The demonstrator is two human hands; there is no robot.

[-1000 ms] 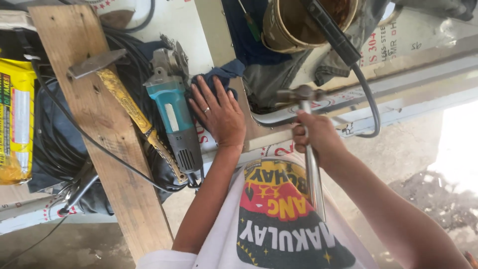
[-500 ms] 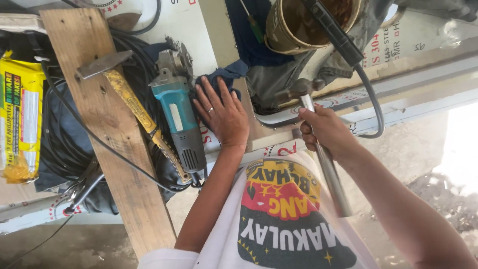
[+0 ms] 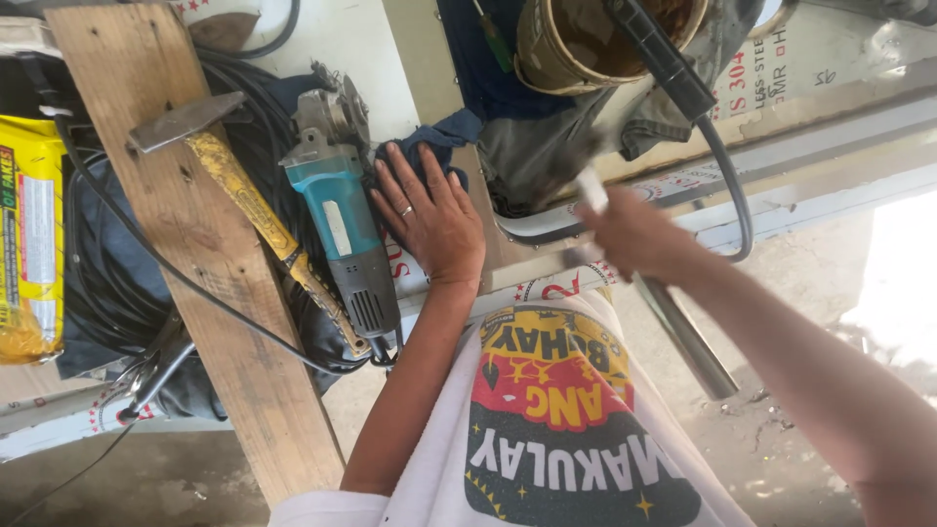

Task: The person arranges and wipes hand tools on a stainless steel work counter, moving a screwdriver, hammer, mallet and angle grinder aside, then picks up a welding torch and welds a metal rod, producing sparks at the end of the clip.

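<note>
- The person wears a white short-sleeved T-shirt (image 3: 547, 429); its hem shows at 6 o'clock.
- A large printed graphic (image 3: 566, 410) fills the shirt front: yellow band toward 12 o'clock, red band in the middle, dark navy field toward 6 o'clock, with block letters and small yellow stars.
- Both forearms are bare, with no sleeves past the elbow.
- The left hand (image 3: 429, 220) carries a thin pale ring (image 3: 407, 210) on one of its fingers.
- The right hand (image 3: 634, 239), at 2 o'clock, is motion-blurred; no jewellery can be made out.

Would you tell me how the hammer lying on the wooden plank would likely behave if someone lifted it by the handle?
The hammer looks rigid and probably head-heavy, so its metal head would likely dip. Its worn yellowish handle may feel rough rather than slippery. Lying flat on the plank, it seems unlikely to roll.
</note>
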